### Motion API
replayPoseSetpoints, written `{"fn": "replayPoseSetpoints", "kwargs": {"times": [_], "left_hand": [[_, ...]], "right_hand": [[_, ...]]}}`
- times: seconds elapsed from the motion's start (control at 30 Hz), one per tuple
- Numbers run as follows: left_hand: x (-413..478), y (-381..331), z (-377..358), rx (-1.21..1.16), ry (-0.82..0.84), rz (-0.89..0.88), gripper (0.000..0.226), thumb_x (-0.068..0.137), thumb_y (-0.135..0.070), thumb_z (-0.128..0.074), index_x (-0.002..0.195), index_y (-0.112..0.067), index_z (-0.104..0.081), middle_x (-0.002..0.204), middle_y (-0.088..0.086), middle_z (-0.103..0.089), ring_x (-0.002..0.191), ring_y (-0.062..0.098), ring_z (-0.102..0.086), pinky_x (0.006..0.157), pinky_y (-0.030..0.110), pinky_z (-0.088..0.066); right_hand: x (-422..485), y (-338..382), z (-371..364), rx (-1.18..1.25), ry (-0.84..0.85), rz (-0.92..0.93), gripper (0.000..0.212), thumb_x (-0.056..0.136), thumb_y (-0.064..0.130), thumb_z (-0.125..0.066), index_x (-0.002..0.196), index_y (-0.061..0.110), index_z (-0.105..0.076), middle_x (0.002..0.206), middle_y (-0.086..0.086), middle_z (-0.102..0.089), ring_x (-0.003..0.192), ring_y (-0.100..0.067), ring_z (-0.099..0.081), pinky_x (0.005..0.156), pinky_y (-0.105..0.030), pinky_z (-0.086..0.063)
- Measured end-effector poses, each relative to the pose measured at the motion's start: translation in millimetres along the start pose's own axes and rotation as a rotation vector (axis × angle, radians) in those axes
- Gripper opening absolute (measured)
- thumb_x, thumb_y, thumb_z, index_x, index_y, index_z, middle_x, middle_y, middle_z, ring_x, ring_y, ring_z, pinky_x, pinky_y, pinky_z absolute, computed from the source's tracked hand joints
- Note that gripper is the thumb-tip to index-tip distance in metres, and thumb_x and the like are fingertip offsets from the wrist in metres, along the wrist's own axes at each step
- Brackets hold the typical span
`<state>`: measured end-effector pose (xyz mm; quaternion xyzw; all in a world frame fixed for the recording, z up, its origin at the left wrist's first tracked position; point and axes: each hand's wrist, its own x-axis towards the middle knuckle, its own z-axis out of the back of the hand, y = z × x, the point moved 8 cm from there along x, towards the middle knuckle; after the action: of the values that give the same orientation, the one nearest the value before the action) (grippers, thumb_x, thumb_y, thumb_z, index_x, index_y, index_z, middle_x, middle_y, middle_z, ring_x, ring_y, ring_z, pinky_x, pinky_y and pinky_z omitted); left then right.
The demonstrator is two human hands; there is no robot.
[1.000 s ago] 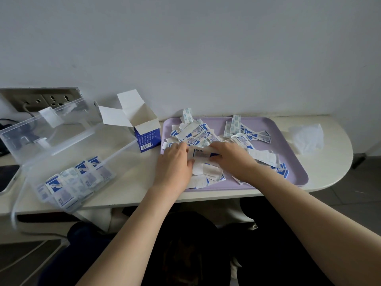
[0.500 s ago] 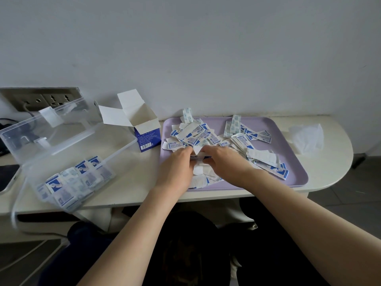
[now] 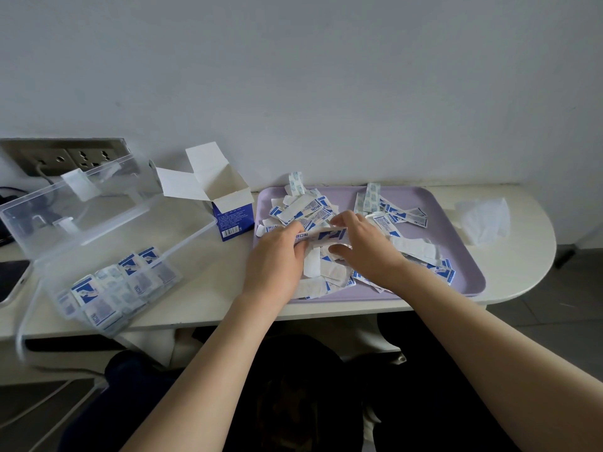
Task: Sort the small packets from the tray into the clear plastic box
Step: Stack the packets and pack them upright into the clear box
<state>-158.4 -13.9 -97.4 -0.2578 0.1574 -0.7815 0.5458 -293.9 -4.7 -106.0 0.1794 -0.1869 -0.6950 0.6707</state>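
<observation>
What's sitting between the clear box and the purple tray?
An open blue and white carton stands there on the table, in the head view.

White table (image 3: 522,256), clear plastic box (image 3: 130,230) at L, open carton (image 3: 233,218) mid, purple tray (image 3: 456,243) R, tissue (image 3: 483,223) far R

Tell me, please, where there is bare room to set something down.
Bare table lies between the clear plastic box and the tray, in front of the blue carton. The tray's right end is bare. Its left and middle are crowded with packets and the left hand and right hand.
</observation>
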Motion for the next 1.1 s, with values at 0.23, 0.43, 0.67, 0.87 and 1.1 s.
{"fn": "replayPoseSetpoints", "kwargs": {"times": [0.23, 0.43, 0.67, 0.87, 1.1], "left_hand": [[2, -2, 2, -0.094, -0.015, -0.026, 0.016, 0.094, -0.014, -0.052, 0.106, -0.016, -0.063, 0.101, 0.004, -0.060, 0.087, 0.023, -0.057, 0.068, 0.035, -0.048], [2, -8, -2, -0.181, -0.017, -0.067, 0.012, 0.092, -0.008, -0.055, 0.103, -0.010, -0.060, 0.100, 0.004, -0.060, 0.088, 0.021, -0.057, 0.077, 0.035, -0.048], [0, -14, -2, -0.185, 0.026, -0.081, 0.017, 0.093, -0.011, -0.055, 0.109, -0.009, -0.058, 0.104, 0.004, -0.062, 0.094, 0.020, -0.058, 0.075, 0.025, -0.043], [-1, -10, -6, -0.086, 0.079, -0.031, 0.019, 0.094, -0.014, -0.051, 0.111, -0.011, -0.060, 0.100, 0.007, -0.068, 0.092, 0.026, -0.061, 0.078, 0.036, -0.049], [-3, -9, -21, 0.047, 0.162, -0.099, 0.024, 0.095, -0.010, -0.046, 0.117, -0.010, -0.055, 0.117, 0.009, -0.060, 0.108, 0.027, -0.057, 0.089, 0.031, -0.044]], "right_hand": [[3, 1, 9, 0.084, -0.091, 0.012, 0.029, 0.091, 0.004, -0.052, 0.119, 0.009, -0.053, 0.120, -0.008, -0.055, 0.102, -0.021, -0.052, 0.067, -0.011, -0.032], [-1, 8, 9, -0.003, -0.046, 0.081, 0.025, 0.091, 0.006, -0.053, 0.116, 0.010, -0.055, 0.111, -0.009, -0.061, 0.095, -0.023, -0.053, 0.063, -0.020, -0.026], [-5, 18, 6, 0.157, -0.043, 0.150, 0.033, 0.091, 0.001, -0.052, 0.123, 0.004, -0.045, 0.121, -0.010, -0.056, 0.106, -0.019, -0.053, 0.077, -0.005, -0.034], [-5, 19, 9, 0.254, -0.093, 0.162, 0.041, 0.086, -0.011, -0.051, 0.124, 0.005, -0.045, 0.118, -0.009, -0.057, 0.102, -0.014, -0.052, 0.079, 0.002, -0.032], [-7, 20, -20, 0.303, 0.038, 0.095, 0.057, 0.084, -0.012, -0.050, 0.135, 0.003, -0.030, 0.131, -0.013, -0.042, 0.122, -0.023, -0.045, 0.094, -0.016, -0.035]]}}
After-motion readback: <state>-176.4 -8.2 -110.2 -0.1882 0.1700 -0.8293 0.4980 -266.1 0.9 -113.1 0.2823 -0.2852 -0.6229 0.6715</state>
